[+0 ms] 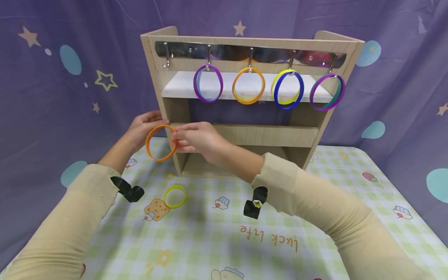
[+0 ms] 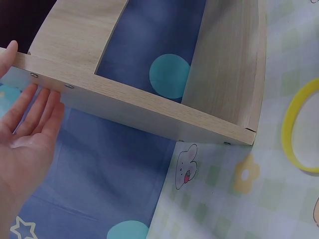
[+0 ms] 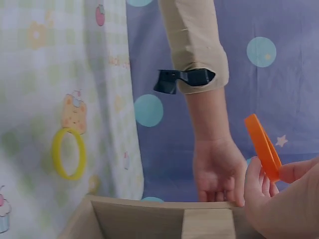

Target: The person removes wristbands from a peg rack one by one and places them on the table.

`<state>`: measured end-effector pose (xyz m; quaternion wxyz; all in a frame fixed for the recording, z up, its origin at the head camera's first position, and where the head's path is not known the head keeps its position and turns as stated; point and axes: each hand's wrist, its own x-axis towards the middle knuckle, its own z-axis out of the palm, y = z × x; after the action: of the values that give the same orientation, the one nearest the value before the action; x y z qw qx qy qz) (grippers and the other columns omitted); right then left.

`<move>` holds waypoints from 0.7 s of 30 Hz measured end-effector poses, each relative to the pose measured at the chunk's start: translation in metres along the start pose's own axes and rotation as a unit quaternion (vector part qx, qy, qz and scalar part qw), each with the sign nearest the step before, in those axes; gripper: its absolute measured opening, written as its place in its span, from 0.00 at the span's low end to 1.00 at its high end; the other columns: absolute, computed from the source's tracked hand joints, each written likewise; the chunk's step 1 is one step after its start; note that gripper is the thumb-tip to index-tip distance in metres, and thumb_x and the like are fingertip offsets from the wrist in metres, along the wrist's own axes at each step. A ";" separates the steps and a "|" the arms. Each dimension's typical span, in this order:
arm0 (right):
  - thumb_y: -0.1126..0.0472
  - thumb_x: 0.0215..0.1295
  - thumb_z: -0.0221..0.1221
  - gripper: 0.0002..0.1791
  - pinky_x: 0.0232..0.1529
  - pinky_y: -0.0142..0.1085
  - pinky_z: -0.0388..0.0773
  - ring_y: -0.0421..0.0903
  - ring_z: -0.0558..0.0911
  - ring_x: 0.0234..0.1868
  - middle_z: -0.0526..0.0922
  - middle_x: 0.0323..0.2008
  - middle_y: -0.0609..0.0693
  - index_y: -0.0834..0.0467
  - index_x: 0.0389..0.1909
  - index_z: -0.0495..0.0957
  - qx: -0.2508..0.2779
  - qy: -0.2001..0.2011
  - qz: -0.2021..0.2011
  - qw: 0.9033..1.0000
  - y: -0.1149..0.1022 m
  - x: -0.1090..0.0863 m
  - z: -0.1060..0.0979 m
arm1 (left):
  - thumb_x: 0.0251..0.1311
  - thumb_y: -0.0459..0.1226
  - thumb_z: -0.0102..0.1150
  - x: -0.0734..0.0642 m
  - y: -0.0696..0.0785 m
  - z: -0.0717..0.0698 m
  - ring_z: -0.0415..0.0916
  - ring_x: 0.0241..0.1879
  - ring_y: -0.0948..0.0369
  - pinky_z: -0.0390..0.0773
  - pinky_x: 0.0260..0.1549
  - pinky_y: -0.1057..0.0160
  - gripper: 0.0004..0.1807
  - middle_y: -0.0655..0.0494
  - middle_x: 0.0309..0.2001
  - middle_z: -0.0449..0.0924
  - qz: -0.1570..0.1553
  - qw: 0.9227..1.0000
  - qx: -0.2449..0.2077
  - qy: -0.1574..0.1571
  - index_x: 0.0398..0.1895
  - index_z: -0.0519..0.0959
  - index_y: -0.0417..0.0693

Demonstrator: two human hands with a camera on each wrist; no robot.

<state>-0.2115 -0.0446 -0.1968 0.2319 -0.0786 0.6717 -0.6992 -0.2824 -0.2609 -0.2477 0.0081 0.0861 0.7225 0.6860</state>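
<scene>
My right hand (image 1: 199, 140) pinches an orange silicone wristband (image 1: 149, 151) between thumb and fingers, in front of the rack's left upright. In the right wrist view this band (image 3: 260, 144) is seen nearly edge-on. My left hand (image 2: 30, 134) holds the left side panel (image 2: 134, 117) of a wooden rack (image 1: 266, 136), fingers along its outer face and thumb over the front edge. Pairs of wristbands hang from the rack's hooks: purple with light blue, orange with yellow, blue (image 1: 303, 87) with yellow, purple (image 1: 311, 97) with teal. The leftmost hook (image 1: 167, 58) carries no band.
A yellow wristband (image 1: 185, 196) lies flat on the checked tablecloth (image 1: 203, 241), in front of the rack's left foot. The rack has a white shelf (image 1: 227, 93) behind the hanging bands. A purple curtain (image 1: 87, 39) with stars and dots surrounds the table.
</scene>
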 end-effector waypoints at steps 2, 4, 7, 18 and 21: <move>0.67 0.68 0.56 0.16 0.49 0.37 0.84 0.44 0.82 0.37 0.82 0.52 0.63 0.66 0.54 0.76 -0.004 -0.004 0.008 1.000 0.004 0.001 -0.002 | 0.64 0.34 0.58 0.000 0.001 0.001 0.76 0.43 0.73 0.76 0.43 0.80 0.39 0.65 0.45 0.73 -0.002 1.000 0.014 0.001 0.72 0.51 0.32; 0.67 0.68 0.56 0.17 0.50 0.37 0.84 0.43 0.82 0.35 0.82 0.52 0.63 0.66 0.56 0.75 -0.006 -0.006 0.017 1.000 0.008 0.002 -0.004 | 0.63 0.34 0.58 0.000 0.001 0.001 0.75 0.44 0.72 0.76 0.44 0.79 0.40 0.63 0.47 0.72 -0.003 1.000 0.007 -0.002 0.73 0.50 0.32; 0.67 0.68 0.56 0.18 0.51 0.37 0.83 0.41 0.81 0.32 0.83 0.51 0.62 0.66 0.57 0.75 -0.009 -0.005 0.028 1.000 0.014 0.003 -0.007 | 0.63 0.34 0.59 0.001 0.002 0.001 0.74 0.46 0.72 0.75 0.49 0.77 0.42 0.62 0.48 0.71 -0.003 1.000 0.002 -0.008 0.74 0.48 0.33; 0.69 0.67 0.56 0.18 0.54 0.40 0.82 0.39 0.80 0.27 0.81 0.29 0.52 0.69 0.57 0.74 0.006 0.002 0.056 0.998 0.035 0.008 -0.018 | 0.62 0.31 0.58 0.000 0.001 0.000 0.77 0.44 0.72 0.76 0.47 0.79 0.41 0.63 0.44 0.75 0.006 0.999 -0.035 -0.015 0.73 0.47 0.28; 0.69 0.68 0.55 0.18 0.55 0.40 0.81 0.40 0.80 0.27 0.81 0.27 0.51 0.69 0.57 0.73 0.007 0.001 0.063 0.998 0.040 0.009 -0.021 | 0.62 0.29 0.57 0.000 0.001 0.000 0.77 0.43 0.71 0.77 0.47 0.79 0.41 0.63 0.43 0.76 0.012 0.998 -0.060 -0.021 0.73 0.46 0.27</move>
<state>-0.2194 -0.0291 -0.2393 0.2752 -0.0333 0.6705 -0.6882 -0.2818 -0.2607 -0.2466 0.0196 0.1087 0.6787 0.7261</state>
